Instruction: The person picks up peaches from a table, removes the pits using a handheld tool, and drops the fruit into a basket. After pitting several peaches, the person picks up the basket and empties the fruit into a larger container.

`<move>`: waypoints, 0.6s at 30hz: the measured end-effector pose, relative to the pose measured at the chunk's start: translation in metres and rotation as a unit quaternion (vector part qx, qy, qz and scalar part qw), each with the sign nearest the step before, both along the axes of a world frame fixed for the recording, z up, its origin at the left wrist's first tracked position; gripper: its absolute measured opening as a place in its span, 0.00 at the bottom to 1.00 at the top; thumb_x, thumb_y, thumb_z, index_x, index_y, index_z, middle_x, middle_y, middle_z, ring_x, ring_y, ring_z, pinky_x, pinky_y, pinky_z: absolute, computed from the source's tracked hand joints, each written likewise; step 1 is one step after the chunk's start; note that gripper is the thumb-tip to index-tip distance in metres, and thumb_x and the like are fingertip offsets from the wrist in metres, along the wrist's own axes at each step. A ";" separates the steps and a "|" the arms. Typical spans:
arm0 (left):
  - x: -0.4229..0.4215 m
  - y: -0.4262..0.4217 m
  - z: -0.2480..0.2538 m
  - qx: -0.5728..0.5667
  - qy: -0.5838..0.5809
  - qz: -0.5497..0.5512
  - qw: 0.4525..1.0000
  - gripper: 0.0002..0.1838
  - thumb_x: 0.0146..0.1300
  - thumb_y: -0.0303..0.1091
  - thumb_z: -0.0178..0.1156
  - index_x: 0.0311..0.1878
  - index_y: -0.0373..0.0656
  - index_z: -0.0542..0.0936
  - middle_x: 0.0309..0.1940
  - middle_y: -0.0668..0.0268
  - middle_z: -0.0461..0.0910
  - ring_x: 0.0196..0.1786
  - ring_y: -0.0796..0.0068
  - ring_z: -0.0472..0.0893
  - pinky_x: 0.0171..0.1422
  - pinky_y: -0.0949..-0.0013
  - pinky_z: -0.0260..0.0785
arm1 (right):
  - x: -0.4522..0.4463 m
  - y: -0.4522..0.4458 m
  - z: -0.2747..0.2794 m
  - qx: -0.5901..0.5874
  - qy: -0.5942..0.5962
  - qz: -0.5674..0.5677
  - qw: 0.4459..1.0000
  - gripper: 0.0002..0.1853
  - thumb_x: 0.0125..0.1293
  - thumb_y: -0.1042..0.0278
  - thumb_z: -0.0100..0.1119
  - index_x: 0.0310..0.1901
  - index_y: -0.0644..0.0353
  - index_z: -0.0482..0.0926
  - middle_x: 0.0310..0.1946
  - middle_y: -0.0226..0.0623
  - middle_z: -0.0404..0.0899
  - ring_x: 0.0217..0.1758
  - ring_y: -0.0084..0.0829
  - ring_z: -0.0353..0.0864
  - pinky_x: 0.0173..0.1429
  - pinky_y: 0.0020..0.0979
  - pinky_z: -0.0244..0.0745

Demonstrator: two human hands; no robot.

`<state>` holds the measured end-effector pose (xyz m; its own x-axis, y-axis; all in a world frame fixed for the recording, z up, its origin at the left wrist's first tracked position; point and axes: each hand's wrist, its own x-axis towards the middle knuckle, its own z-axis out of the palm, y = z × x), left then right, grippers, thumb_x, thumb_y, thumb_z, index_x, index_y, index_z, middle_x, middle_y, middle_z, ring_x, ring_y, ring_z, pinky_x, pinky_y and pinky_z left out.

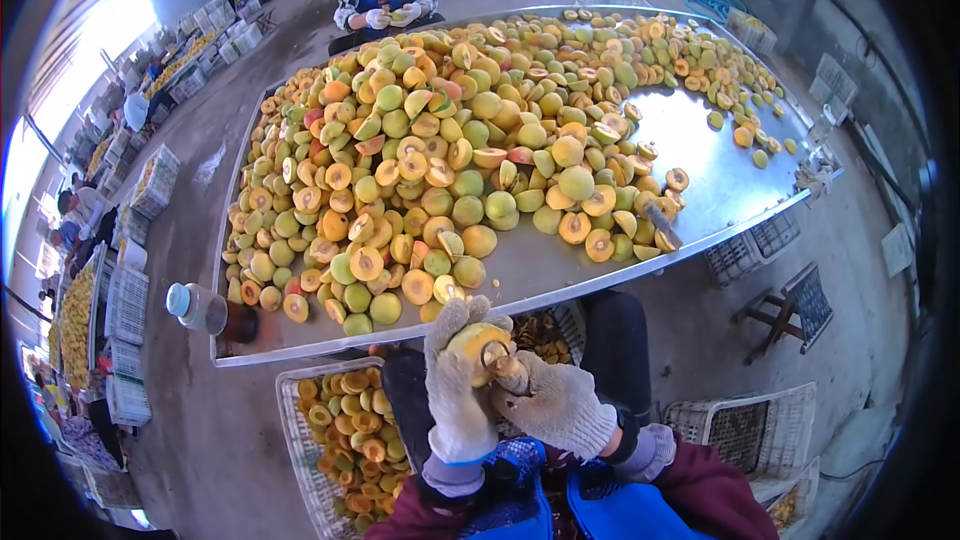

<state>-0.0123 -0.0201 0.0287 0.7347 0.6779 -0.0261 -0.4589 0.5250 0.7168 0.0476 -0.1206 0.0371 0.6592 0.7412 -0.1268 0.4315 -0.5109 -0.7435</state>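
My left hand, in a stained knit glove, is wrapped round a peach half with yellow flesh and a brown centre. My right hand, gloved too, is closed, with its thumb and fingertips against the cut face. Whatever it grips is hidden by the fingers. Both hands are above my lap, just short of the metal table. A big heap of halved yellow-green peaches covers much of that table, several with the stone showing. Beside my left leg stands a white crate full of peach halves.
A bottle of dark liquid stands at the table's left corner. A dark-handled object lies near the front edge. To the right are a folding stool and a plastic crate. Across the table sits a gloved co-worker.
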 end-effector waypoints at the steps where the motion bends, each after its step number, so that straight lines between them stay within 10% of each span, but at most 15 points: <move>1: -0.001 -0.003 -0.001 0.060 -0.011 0.018 0.998 0.30 0.70 0.51 0.55 0.66 0.38 0.66 0.59 0.54 0.73 0.59 0.59 0.76 0.65 0.57 0.68 | -0.002 0.000 0.001 0.001 0.003 -0.001 1.000 0.22 0.61 0.45 0.60 0.51 0.50 0.77 0.25 0.42 0.82 0.30 0.46 0.84 0.34 0.42 0.78; 5: -0.006 0.019 0.012 0.301 0.145 -0.015 0.942 0.31 0.70 0.56 0.52 0.63 0.39 0.70 0.56 0.54 0.75 0.57 0.60 0.76 0.62 0.54 0.69 | 0.003 -0.003 0.005 0.079 0.352 0.015 0.933 0.16 0.64 0.56 0.61 0.49 0.55 0.75 0.22 0.33 0.79 0.23 0.26 0.81 0.29 0.31 0.76; 7: -0.006 0.023 0.011 0.256 0.148 -0.049 0.954 0.32 0.69 0.54 0.55 0.66 0.40 0.69 0.58 0.55 0.75 0.59 0.59 0.74 0.62 0.54 0.69 | 0.014 -0.007 0.003 0.105 0.568 0.043 0.815 0.11 0.66 0.62 0.60 0.43 0.58 0.74 0.19 0.28 0.75 0.19 0.20 0.75 0.25 0.26 0.72; 10: -0.003 0.013 0.014 0.042 -0.015 -0.091 0.995 0.44 0.62 0.56 0.63 0.75 0.45 0.58 0.66 0.57 0.70 0.66 0.56 0.70 0.64 0.53 0.70 | 0.019 -0.007 0.015 0.074 0.493 0.015 0.867 0.10 0.66 0.63 0.60 0.40 0.58 0.73 0.18 0.30 0.75 0.18 0.21 0.75 0.23 0.26 0.70; 18: -0.005 0.022 -0.008 0.071 0.061 -0.123 0.988 0.47 0.61 0.68 0.56 0.72 0.40 0.62 0.59 0.52 0.74 0.57 0.57 0.78 0.62 0.55 0.72 | 0.010 -0.010 -0.002 0.064 0.008 0.028 0.998 0.20 0.59 0.48 0.63 0.46 0.53 0.77 0.21 0.39 0.81 0.24 0.41 0.83 0.27 0.40 0.75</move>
<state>-0.0169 0.0022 0.0207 0.8746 0.4830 -0.0423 -0.2360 0.5004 0.8330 0.0580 -0.1308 0.0350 0.6151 0.7875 -0.0393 0.4440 -0.3872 -0.8080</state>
